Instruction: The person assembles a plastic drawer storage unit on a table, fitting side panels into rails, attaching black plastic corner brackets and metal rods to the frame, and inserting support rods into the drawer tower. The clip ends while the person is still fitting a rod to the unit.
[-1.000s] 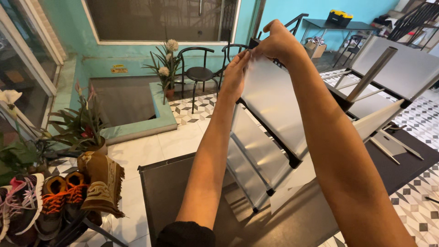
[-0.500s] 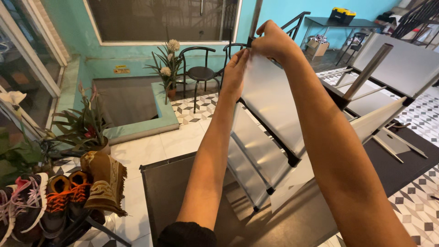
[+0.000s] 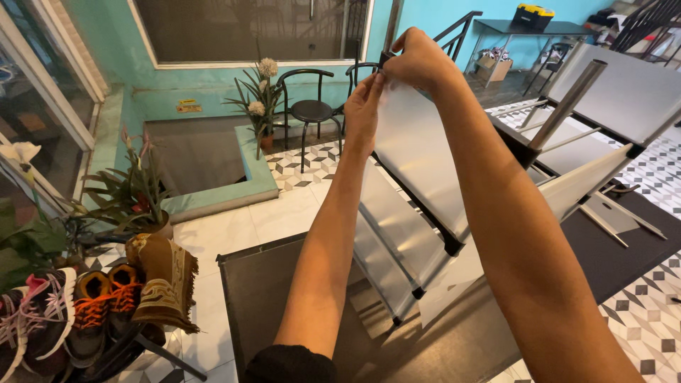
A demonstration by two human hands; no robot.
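Both hands are raised at the top corner of a tilted frosted panel [image 3: 418,149]: the left hand [image 3: 363,106] pinches its edge, and the right hand [image 3: 418,60] pinches the corner beside a dark clip [image 3: 385,57]. Below lies a dark worktop [image 3: 284,298]. Around it are a white tiled floor [image 3: 241,220], turquoise walls [image 3: 213,92], a black chair [image 3: 312,113] and potted plants [image 3: 128,195].

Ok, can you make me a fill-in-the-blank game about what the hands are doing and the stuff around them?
1. Both hands, the left hand and the right hand, pinch the top corner of a frosted ____ sheet.
2. The round black chair stands beside a plant with ____ flowers.
3. The sneakers at lower left have ____ laces.

Missing words: plastic; white; orange
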